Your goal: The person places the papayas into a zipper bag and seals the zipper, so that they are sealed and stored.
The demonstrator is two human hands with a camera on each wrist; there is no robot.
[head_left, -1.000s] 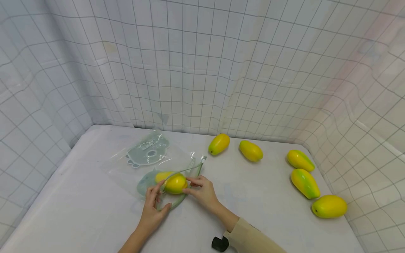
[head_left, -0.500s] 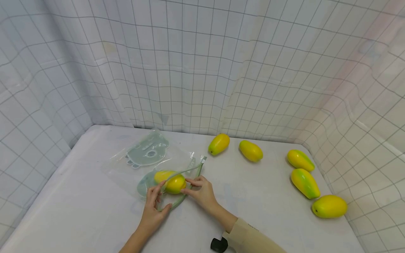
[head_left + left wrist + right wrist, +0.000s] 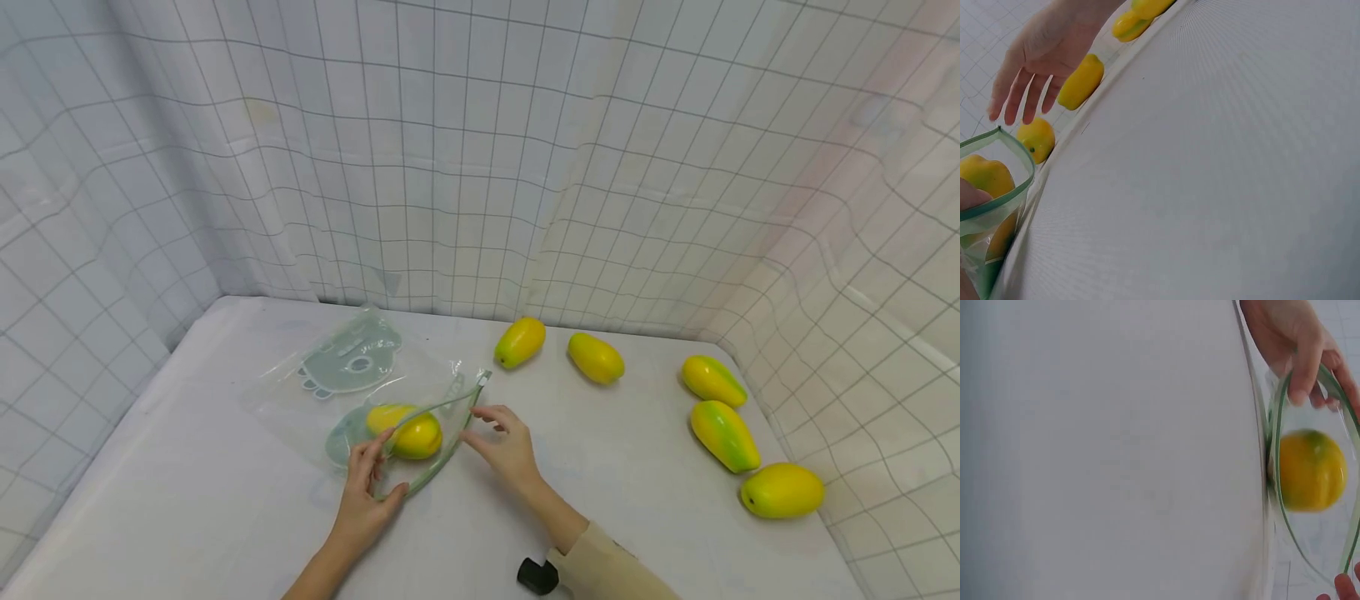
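Keeping the clear bag gaping, my left hand grips its rim; the yellow fruit lies inside, near the mouth. My right hand is empty beside it, so loading looks underway: next, I'd push that fruit deeper or fetch the nearest loose fruit off the surface

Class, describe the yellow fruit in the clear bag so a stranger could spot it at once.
On the white table, find the clear bag with a green-edged mouth, held by the left hand. The yellow fruit lies inside, near that mouth. Five similar fruits lie outside the bag; only this one is in it.
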